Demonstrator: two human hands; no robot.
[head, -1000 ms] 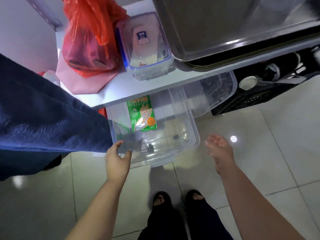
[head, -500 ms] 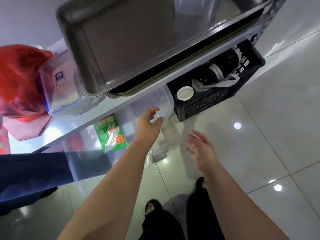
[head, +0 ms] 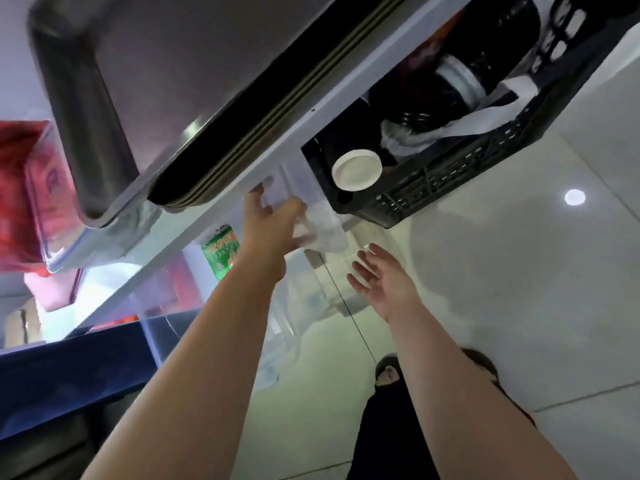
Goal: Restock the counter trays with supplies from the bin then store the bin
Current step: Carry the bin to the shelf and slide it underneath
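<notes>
Clear bin [head: 323, 223] mostly hidden beneath white shelf [head: 325, 112].

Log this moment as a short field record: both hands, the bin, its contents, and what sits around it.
left hand: grips the clear bin at its far corner, under the shelf
right hand: open, palm up, holding nothing
bin contents: green packet; the rest is too blurred to tell
beside bin: black crate holding a white lid and dark bottles
on shelf: steel tray, red bag
</notes>
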